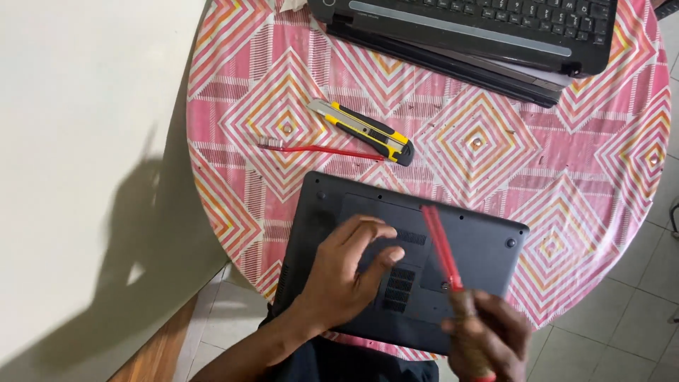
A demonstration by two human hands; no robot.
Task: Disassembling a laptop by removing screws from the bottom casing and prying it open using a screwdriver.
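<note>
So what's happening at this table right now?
A person has a dark laptop lying upside down on a round table with a pink patterned cloth. The left hand rests flat on the laptop's underside, while the right hand grips a red-shafted tool, apparently a screwdriver, angled over the base panel. Further back lie a yellow-and-black utility knife, a thin red tool, and a second laptop with its keyboard showing.

Right hand (488, 332) blurred, cut by bottom edge; upper laptop (488, 28) cropped at top.
</note>
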